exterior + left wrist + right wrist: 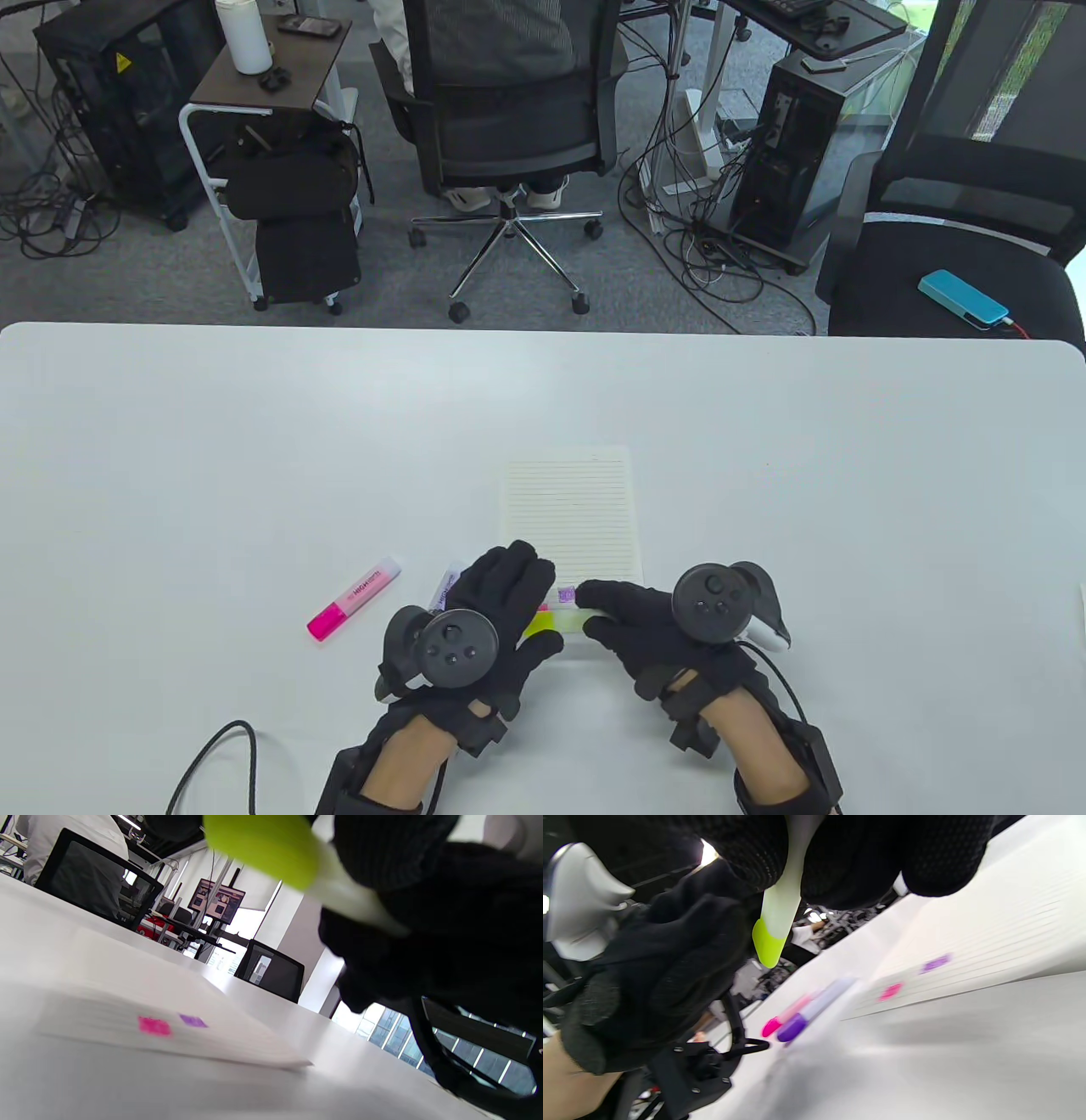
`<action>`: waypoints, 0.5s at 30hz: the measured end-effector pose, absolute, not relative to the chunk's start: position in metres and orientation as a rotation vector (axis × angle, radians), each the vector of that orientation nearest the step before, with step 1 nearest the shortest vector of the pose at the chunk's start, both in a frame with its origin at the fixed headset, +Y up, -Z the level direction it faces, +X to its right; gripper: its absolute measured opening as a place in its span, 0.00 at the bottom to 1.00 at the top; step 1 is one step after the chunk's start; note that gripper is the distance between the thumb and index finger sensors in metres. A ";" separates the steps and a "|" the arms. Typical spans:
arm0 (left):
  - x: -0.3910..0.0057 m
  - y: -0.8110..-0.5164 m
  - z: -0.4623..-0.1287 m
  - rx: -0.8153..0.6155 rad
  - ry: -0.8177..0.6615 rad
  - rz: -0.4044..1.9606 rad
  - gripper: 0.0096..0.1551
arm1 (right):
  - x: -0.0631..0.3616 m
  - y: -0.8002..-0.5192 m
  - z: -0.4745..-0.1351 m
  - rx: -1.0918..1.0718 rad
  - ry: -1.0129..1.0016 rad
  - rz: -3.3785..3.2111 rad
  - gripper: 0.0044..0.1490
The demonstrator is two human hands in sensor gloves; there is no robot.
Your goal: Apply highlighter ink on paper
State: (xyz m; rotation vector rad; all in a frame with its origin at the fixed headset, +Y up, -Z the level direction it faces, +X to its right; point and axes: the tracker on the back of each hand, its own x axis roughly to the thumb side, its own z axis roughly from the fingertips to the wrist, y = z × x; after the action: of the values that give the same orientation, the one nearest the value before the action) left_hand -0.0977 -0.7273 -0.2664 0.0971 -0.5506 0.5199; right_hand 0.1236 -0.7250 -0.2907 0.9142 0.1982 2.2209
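Note:
The lined paper lies flat on the white table, with a pink mark and a purple mark near its front edge. My right hand grips the white barrel of a yellow highlighter, which is held level just above the table in front of the paper. Its yellow cap is on and points toward my left hand. The left hand's thumb and fingers lie spread on either side of the cap. Both wrist views show the cap bare.
A pink highlighter lies capped to the left. A purple highlighter lies partly under my left hand; it also shows in the right wrist view. A black cable loops at the front left.

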 end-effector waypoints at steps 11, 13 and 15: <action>-0.094 -0.733 -0.269 0.065 -0.546 0.503 0.37 | 0.114 -0.732 -0.289 0.957 0.226 2.156 0.30; -0.092 -0.733 -0.269 0.058 -0.554 0.503 0.36 | 0.116 -0.731 -0.290 0.951 0.239 2.140 0.29; -0.090 -0.732 -0.269 0.064 -0.560 0.528 0.36 | 0.119 -0.731 -0.292 0.952 0.244 2.129 0.29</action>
State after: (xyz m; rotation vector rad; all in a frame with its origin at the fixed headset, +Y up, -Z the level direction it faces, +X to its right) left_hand -0.0905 -0.7322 -0.2688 0.0636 -0.5604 0.5285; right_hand 0.1192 -0.7309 -0.2917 0.9520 0.2442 2.1290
